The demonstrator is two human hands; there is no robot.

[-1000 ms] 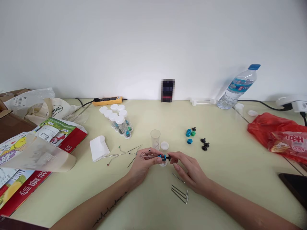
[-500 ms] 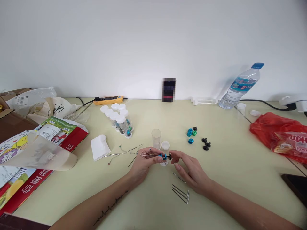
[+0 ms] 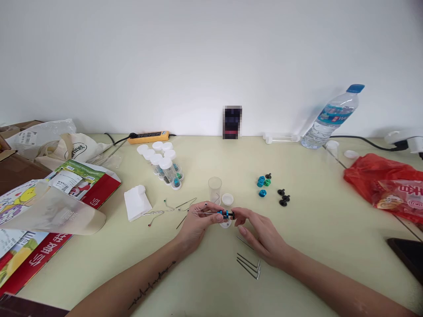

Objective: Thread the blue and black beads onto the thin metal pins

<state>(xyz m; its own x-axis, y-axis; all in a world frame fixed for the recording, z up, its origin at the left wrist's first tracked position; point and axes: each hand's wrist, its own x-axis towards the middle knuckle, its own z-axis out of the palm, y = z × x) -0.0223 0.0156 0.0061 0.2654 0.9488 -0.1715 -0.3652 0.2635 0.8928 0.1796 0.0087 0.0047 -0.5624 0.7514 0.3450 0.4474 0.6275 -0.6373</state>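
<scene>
A small blue metal knob [image 3: 220,214] with a black screw [image 3: 232,215] in its right end is pinched in my left hand [image 3: 198,222]. Thin metal wires stick out leftward from the same grip. My right hand [image 3: 259,235] is beside the black screw head, thumb and index finger apart; whether the fingertip touches the head I cannot tell. Just behind the hands stands an uncapped clear tube [image 3: 215,187], a wire inside, with a white cap [image 3: 228,199] to its right. A second white cap [image 3: 226,224] lies below the knob, partly covered.
Several capped tubes [image 3: 167,169] stand at the left, behind loose bent wires [image 3: 157,213] and a white packet [image 3: 137,202]. Blue knobs [image 3: 262,193], a green knob [image 3: 267,182] and black screws [image 3: 283,203] lie right. Hex keys [image 3: 247,266] lie near. A water bottle [image 3: 332,116] leans against the wall.
The black screw head sits slightly closer to the blue knob than before. Both hands keep nearly the same place; the whole view has shifted a little.
</scene>
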